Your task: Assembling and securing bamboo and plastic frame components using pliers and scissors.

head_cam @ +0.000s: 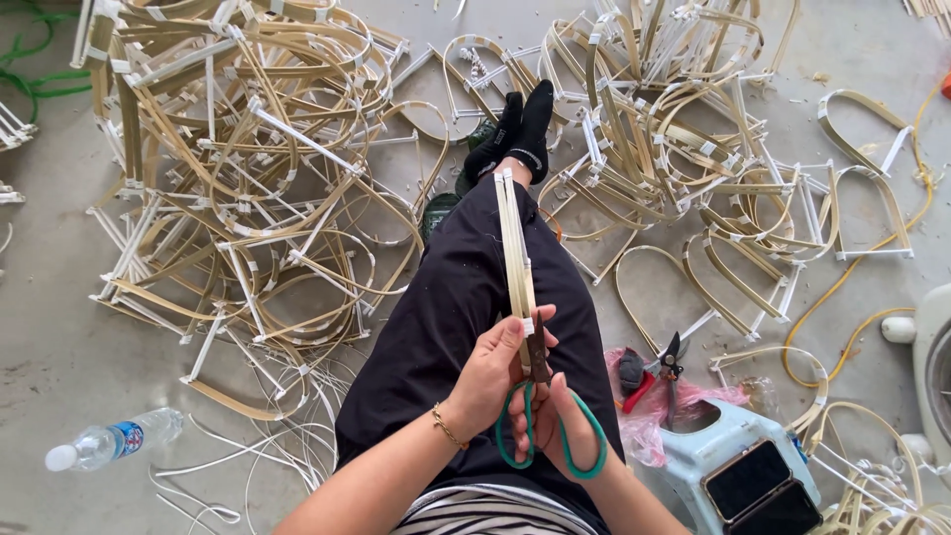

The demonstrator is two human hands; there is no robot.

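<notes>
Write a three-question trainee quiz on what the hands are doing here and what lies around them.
1. True or false: the right hand works a pair of green-handled scissors.
2. What does the left hand grip?
A. a plastic bottle
B. a bundle of bamboo strips
C. a yellow cord
3. Fill in: the plastic bottle lies on the floor to the person's ____.

Key
1. True.
2. B: the bundle of bamboo strips runs along the black-trousered legs, and the scissor blades meet it by the left hand.
3. Left.
</notes>
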